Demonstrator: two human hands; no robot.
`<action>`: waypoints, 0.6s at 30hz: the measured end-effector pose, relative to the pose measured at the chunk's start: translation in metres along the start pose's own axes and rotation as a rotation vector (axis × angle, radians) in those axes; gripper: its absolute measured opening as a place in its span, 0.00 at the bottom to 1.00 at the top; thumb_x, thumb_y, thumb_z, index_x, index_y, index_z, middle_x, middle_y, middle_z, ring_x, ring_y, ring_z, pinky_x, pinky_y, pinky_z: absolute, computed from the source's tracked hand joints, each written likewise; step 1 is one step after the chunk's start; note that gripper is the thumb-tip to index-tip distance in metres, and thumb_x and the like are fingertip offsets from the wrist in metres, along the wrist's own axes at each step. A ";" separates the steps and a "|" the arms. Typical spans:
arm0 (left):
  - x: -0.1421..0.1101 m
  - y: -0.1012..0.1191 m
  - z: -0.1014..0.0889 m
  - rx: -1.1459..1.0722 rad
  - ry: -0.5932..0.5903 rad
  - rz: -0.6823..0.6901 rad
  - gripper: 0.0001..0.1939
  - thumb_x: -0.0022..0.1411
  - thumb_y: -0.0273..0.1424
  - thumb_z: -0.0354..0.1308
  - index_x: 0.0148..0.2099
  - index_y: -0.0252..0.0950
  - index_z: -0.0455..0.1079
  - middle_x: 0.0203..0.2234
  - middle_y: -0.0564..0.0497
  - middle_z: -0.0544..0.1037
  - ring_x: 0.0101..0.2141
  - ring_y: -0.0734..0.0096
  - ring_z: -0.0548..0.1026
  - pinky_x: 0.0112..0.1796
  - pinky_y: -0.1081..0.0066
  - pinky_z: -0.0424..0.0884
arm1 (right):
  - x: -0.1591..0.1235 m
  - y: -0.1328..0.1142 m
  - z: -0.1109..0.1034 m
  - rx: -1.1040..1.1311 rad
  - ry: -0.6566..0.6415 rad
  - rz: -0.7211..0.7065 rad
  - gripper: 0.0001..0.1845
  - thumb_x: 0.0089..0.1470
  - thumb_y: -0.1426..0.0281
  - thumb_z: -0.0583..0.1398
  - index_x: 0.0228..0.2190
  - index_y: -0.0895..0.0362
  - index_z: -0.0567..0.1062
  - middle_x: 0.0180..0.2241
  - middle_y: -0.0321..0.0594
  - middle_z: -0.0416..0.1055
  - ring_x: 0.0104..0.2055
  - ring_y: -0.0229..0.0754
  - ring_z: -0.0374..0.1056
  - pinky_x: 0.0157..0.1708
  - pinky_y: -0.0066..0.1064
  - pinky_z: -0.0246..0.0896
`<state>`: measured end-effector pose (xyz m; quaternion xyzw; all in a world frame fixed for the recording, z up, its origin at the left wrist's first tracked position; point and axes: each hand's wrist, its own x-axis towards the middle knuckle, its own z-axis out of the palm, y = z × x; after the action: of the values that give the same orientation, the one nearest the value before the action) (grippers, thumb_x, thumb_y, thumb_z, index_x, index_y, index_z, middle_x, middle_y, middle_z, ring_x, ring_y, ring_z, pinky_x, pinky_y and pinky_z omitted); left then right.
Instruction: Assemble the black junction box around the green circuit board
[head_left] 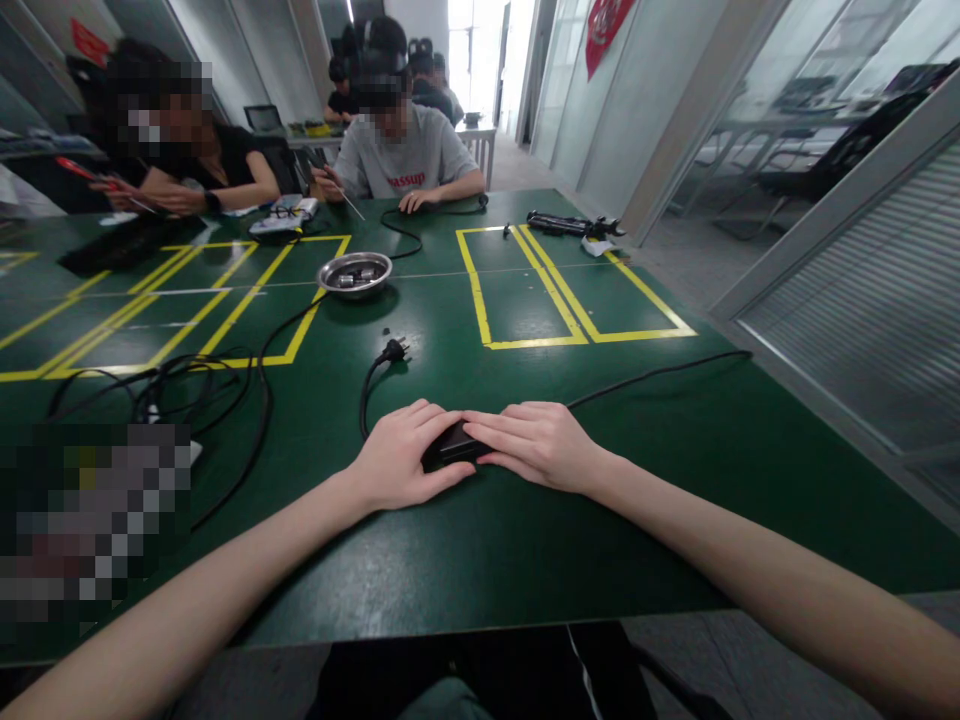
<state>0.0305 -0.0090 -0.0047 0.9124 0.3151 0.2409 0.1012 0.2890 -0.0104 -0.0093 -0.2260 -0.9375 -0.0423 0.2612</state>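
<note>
On the green table, near its front, lies a black power adapter [456,446] with both of my hands around it. My left hand [401,450] grips its left end, thumb along the near side and fingers over the top. From the right, my right hand [536,445] closes on the other end with fingers pressed together. A black cord with a plug [393,350] curves up from behind my left hand. Another thin black cable [660,373] runs out to the right from behind my right hand. My palms hide much of the adapter.
A steel bowl [355,274] holding small metal parts stands ahead. Tangled black cables [187,390] lie at the left. Yellow tape [536,342] marks rectangles on the green table [420,580]. A folded black tripod [570,224] lies at the far right. Several people sit across.
</note>
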 end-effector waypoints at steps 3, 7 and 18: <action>0.002 0.002 -0.004 -0.134 -0.047 -0.126 0.21 0.75 0.42 0.48 0.53 0.33 0.76 0.40 0.43 0.81 0.41 0.60 0.78 0.43 0.62 0.75 | 0.000 0.001 0.000 -0.028 0.025 -0.040 0.17 0.71 0.66 0.57 0.56 0.53 0.77 0.57 0.44 0.77 0.39 0.42 0.76 0.39 0.36 0.73; 0.006 0.003 -0.010 -0.368 -0.141 -0.281 0.17 0.72 0.42 0.55 0.47 0.35 0.78 0.37 0.48 0.82 0.37 0.64 0.78 0.39 0.66 0.74 | 0.001 0.001 0.000 -0.066 0.080 -0.098 0.15 0.70 0.68 0.57 0.54 0.55 0.78 0.56 0.45 0.78 0.40 0.42 0.76 0.39 0.35 0.72; 0.004 0.008 -0.006 -0.347 0.080 -0.243 0.13 0.64 0.40 0.68 0.44 0.35 0.75 0.34 0.49 0.79 0.36 0.64 0.76 0.40 0.65 0.74 | 0.005 0.000 -0.002 -0.024 0.089 -0.022 0.14 0.69 0.63 0.58 0.48 0.58 0.77 0.50 0.50 0.80 0.44 0.47 0.77 0.41 0.37 0.74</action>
<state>0.0345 -0.0127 0.0046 0.8262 0.3803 0.3136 0.2727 0.2855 -0.0088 -0.0051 -0.2165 -0.9268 -0.0665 0.2996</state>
